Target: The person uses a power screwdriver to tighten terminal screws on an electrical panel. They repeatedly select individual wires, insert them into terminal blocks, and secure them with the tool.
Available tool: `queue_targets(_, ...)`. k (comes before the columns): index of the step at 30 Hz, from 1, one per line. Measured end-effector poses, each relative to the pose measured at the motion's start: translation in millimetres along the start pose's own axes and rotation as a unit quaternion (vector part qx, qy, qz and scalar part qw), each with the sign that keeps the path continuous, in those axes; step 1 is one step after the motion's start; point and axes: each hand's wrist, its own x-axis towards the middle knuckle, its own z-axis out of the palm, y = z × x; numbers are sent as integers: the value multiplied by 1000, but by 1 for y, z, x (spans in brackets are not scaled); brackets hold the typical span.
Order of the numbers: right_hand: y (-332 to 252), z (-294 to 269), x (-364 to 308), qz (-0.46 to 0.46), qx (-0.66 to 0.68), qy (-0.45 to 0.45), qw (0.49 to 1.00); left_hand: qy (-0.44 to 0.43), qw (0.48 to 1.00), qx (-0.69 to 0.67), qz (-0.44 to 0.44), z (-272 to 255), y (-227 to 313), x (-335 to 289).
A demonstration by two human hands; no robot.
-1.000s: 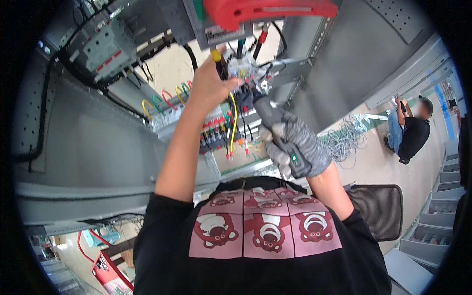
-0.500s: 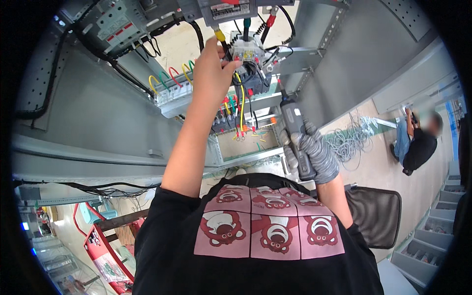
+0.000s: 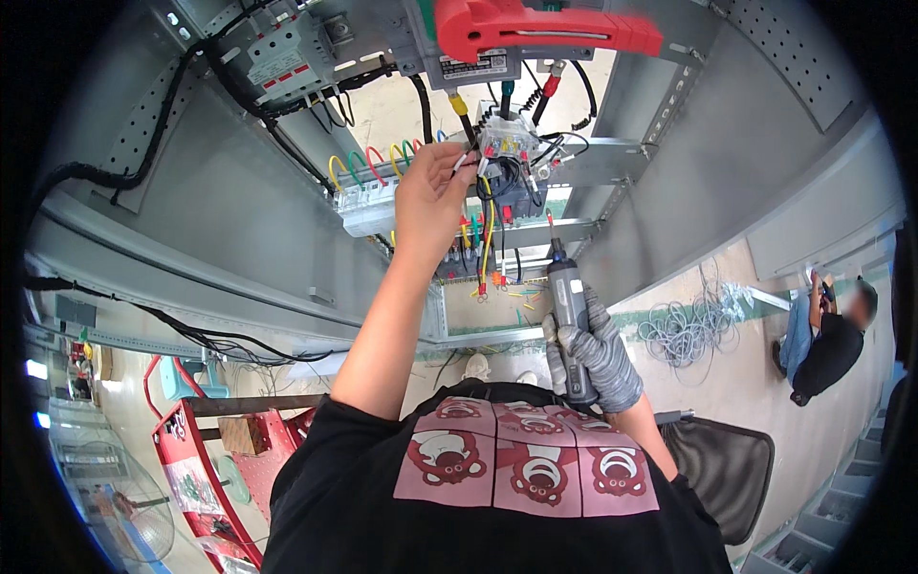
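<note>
My bare left hand is raised inside a grey metal cabinet, its thumb and fingers pinching a thin black wire that has a white sleeve. Just right of these fingertips is a terminal device with a clear cover, a loop of black wires hanging below it. Thick cables with yellow, green and red sleeves come down to it from above. In a grey knitted glove, my right hand grips a dark grey electric screwdriver. Its bit points up, apart from the device, right of the hanging wires.
A red handle juts out at the top over a switch. Left of my hand runs a row of breakers with coloured wires. Coiled grey cable lies on the floor at right, near another person. A red cart stands lower left.
The view has tilted, bringing the red handle in at the top. My left hand has gone from beside the yellow-sleeved cable to lower down, with the white-sleeved wire now visible in its fingers.
</note>
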Motion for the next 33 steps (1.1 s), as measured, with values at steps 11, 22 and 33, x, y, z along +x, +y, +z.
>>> queue_targets(11,20,-16,-7,18,-90,-36,995,91,993,-48,-50,-24,-16,-30)
queue_targets(22,29,28,-8,-18,-37,12,999,-157,953,-168,-199,-21,-48,-26)
queue_targets(33,90,79,6,-24,-29,100,994,-173,979,17,-106,-54,-40,19)
